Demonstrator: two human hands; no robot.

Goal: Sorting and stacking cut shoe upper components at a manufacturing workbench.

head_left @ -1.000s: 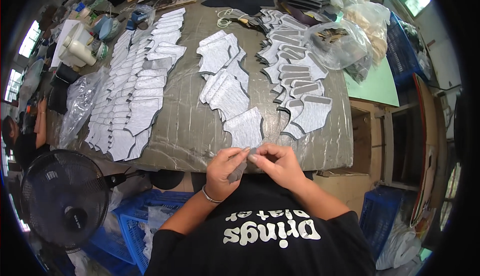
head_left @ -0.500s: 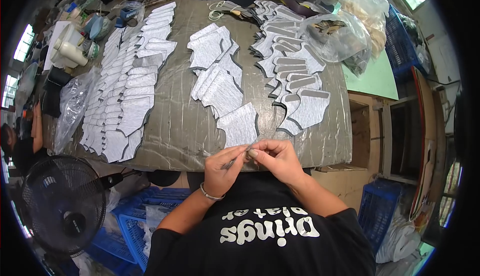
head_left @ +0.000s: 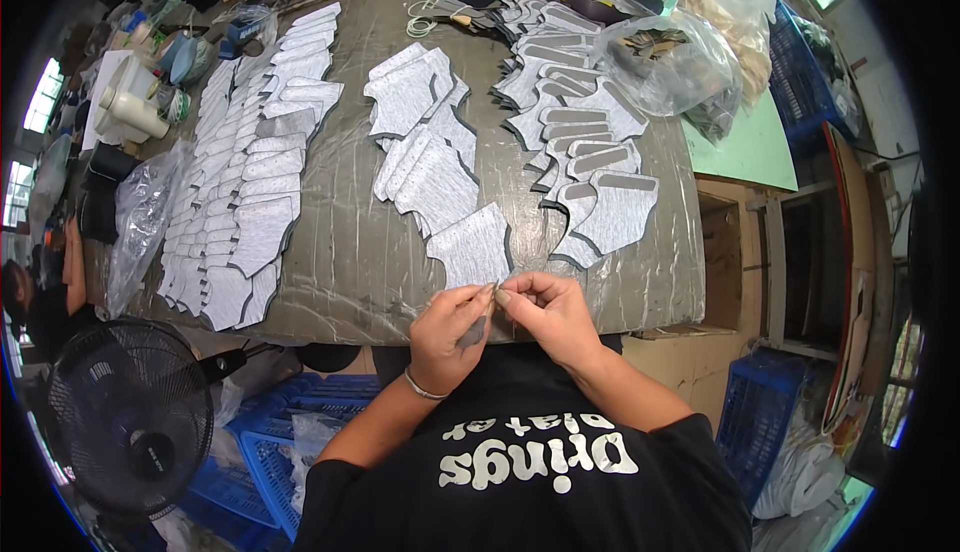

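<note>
At the near edge of the table, my left hand (head_left: pixel 447 337) is closed round a small dark grey strip (head_left: pixel 474 332) that shows below its fingers. The fingertips of my right hand (head_left: pixel 553 319) pinch at the strip's upper end, meeting the left fingertips; exactly what they grip there is largely hidden. Just beyond both hands lies a light grey cut fabric piece (head_left: pixel 472 245) with curved sides. Farther up, more such pieces (head_left: pixel 432 184) overlap in a short column. On the right, a row of pieces (head_left: pixel 618 214) carries dark grey strips along their tops.
Several overlapping rows of cut pieces (head_left: pixel 262 214) cover the table's left part. Clear plastic bags (head_left: pixel 668 64) stand at the back right, beside a pale green board (head_left: pixel 745 152). A black fan (head_left: pixel 130 417) and blue crates (head_left: pixel 300 452) are at the lower left. Another person's arm (head_left: pixel 75 267) shows far left.
The grey strip now shows more below my left fingers, which have turned upright. Both hands stay together at the table edge. The whole view has shifted slightly.
</note>
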